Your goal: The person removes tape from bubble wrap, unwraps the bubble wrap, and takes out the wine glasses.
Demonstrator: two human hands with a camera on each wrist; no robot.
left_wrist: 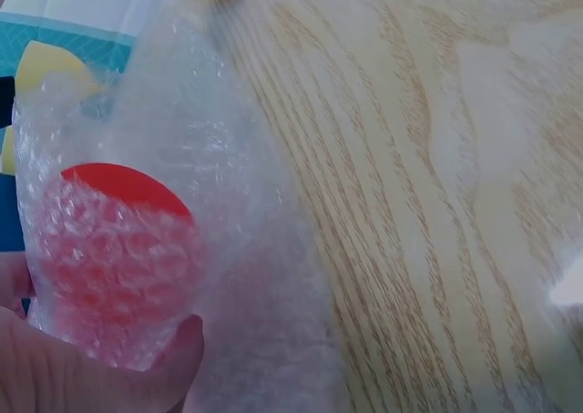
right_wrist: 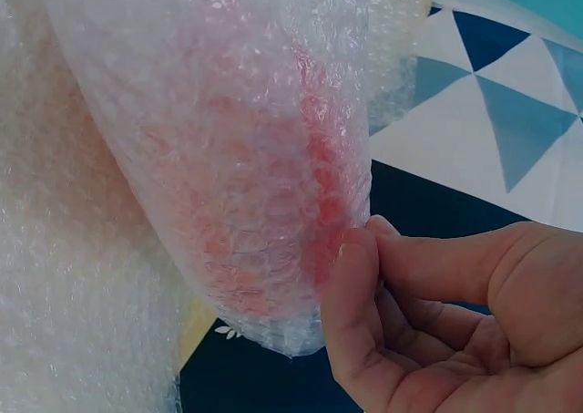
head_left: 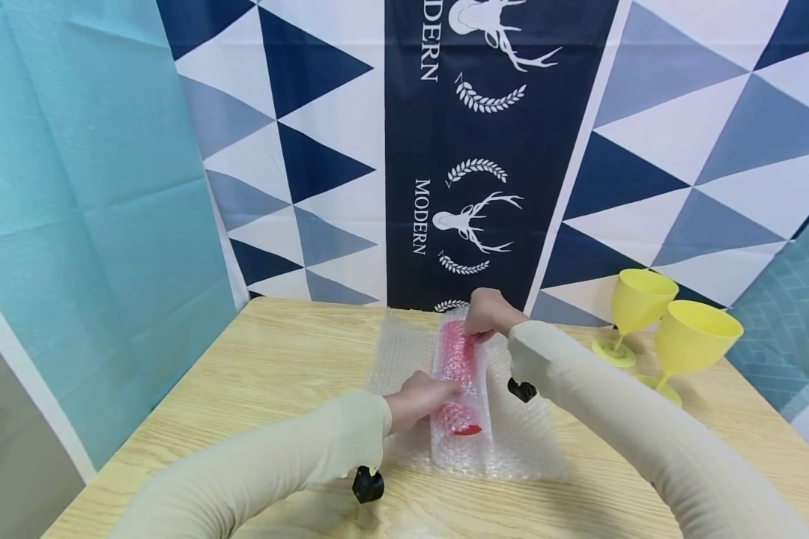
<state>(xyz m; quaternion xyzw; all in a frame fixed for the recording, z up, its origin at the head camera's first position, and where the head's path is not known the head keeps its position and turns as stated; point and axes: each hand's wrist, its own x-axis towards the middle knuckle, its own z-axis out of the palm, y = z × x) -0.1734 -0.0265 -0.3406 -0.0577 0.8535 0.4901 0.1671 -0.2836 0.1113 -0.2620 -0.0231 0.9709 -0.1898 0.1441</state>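
Note:
A red object (head_left: 467, 430) with a round end lies wrapped in bubble wrap (head_left: 526, 442) on the table; its full shape is blurred by the wrap. My left hand (head_left: 421, 397) holds the near part of the bundle, its thumb (left_wrist: 178, 363) lying across the film below the red disc-shaped end (left_wrist: 132, 190). Toward the far end, my right hand (head_left: 488, 314) pinches the edge of the bubble wrap between thumb and curled fingers, plain in the right wrist view (right_wrist: 437, 313). Loose wrap spreads flat on both sides of the red object.
Two yellow goblets, one farther back (head_left: 640, 299) and one nearer (head_left: 694, 337), stand at the right of the wooden table (head_left: 276, 359). A patterned cloth (head_left: 330, 150) hangs behind the table's back edge, and a teal cloth (head_left: 94, 187) hangs on the left.

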